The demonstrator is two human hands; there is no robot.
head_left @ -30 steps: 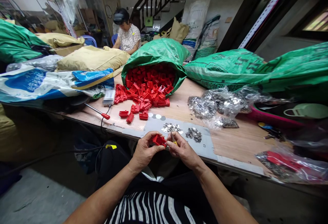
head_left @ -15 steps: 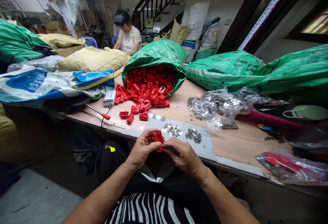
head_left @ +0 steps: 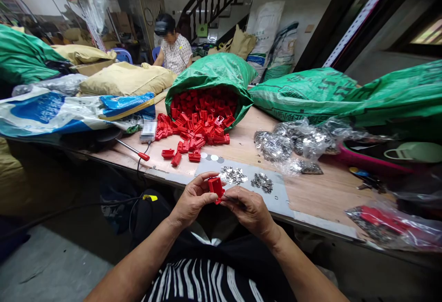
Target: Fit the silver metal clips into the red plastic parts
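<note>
My left hand (head_left: 191,200) is closed around a small red plastic housing (head_left: 215,188), thumb in front and fingers behind. The housing's hollow side is turned up toward me. My right hand (head_left: 249,207) pinches a thin dark rod-like piece (head_left: 232,198) against the housing's lower right corner; its exact kind is hidden by the fingers. Just beyond my hands, a pile of flat silvery metal pieces (head_left: 233,175) and a smaller pile of darker metal parts (head_left: 261,182) lie on a grey sheet (head_left: 280,200) at the table edge.
Many red plastic housings (head_left: 202,129) spill from a green woven sack (head_left: 214,69). Bags of metal parts (head_left: 276,145) lie to the right, near a pink basket (head_left: 366,161). A red-tipped lever (head_left: 143,156) juts out at left. Another person (head_left: 174,51) sits behind the sacks.
The red housing has tilted in my left hand, so its hollow side now shows more toward me. My right hand stays against its lower right corner, and the dark piece shows more clearly.
</note>
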